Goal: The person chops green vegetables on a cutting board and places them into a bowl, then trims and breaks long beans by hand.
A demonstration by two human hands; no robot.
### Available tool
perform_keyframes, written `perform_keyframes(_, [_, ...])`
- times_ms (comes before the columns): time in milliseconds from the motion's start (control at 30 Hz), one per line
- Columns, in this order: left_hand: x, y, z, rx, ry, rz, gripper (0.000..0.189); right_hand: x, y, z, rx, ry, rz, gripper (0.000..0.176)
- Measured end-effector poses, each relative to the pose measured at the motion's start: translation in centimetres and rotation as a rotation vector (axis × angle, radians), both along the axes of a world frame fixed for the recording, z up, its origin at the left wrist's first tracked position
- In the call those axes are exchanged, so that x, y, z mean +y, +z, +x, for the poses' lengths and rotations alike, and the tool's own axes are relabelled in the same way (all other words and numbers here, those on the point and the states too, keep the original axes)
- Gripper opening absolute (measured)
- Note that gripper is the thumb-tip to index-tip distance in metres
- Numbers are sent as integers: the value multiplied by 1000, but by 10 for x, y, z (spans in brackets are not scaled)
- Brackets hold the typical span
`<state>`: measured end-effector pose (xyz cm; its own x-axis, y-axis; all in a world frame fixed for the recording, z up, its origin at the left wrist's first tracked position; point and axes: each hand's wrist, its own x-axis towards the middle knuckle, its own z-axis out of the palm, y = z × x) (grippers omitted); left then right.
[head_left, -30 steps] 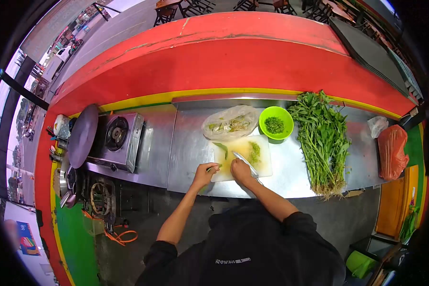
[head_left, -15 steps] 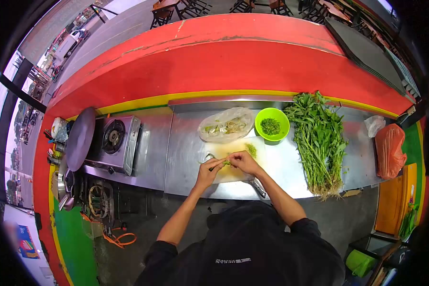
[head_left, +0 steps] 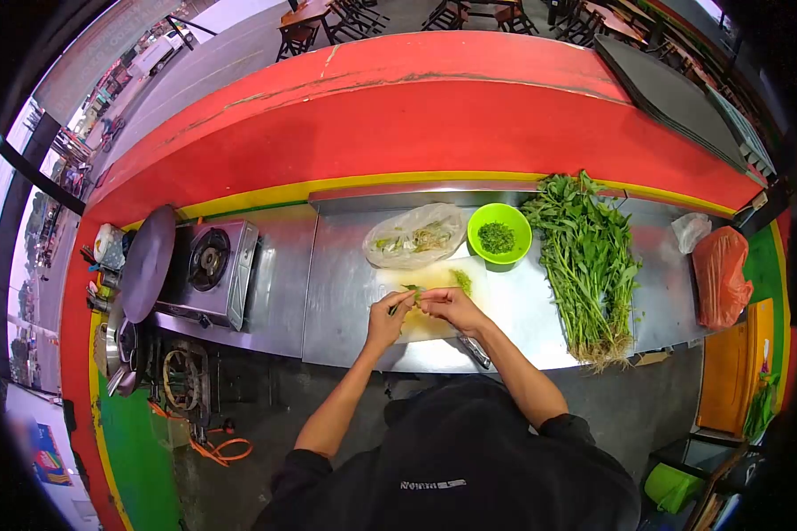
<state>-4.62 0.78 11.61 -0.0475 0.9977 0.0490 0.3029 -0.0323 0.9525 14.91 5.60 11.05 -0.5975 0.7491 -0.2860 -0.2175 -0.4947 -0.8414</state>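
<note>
Over the pale cutting board (head_left: 432, 328), my left hand (head_left: 388, 320) and my right hand (head_left: 454, 309) meet with fingers pinched. Between them is a small green vegetable piece (head_left: 413, 289), its kind too small to make out. Behind my right hand a small pile of chopped greens (head_left: 461, 281) lies on the board. A knife (head_left: 475, 350) rests at the board's near right edge, its handle towards me and its blade partly hidden. Beyond the board are a clear plastic bag (head_left: 398, 255) with greens inside and a lime-green bowl (head_left: 525, 241) holding chopped greens.
A large bunch of leafy greens with roots (head_left: 586, 274) lies to the right on the steel counter (head_left: 341, 292). Farther right stands an orange plastic bag (head_left: 722, 276). At left are a gas stove (head_left: 239, 274) and a big dark round pan (head_left: 149, 265). A red wall (head_left: 416, 133) borders the far side.
The green piece now sticks up above my fingertips, and my hands have turned slightly. The curled green strip by my left hand no longer shows. The whole view has shifted slightly.
</note>
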Motion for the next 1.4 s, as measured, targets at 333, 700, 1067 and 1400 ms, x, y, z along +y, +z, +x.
perform_keyframes(333, [0,13,6,-93,-12,-120,27,-5,3,-6,-222,-175,395,20])
perform_keyframes(700, [1,12,15,62,28,147,28,-9,-1,-7,-201,-266,408,16])
perform_keyframes(1067, [-10,0,11,-185,12,-122,31,-12,-5,-7,-378,-317,676,14])
perform_keyframes(1400, [-9,5,-18,-210,-228,-378,30,-5,2,2,-293,-117,930,18])
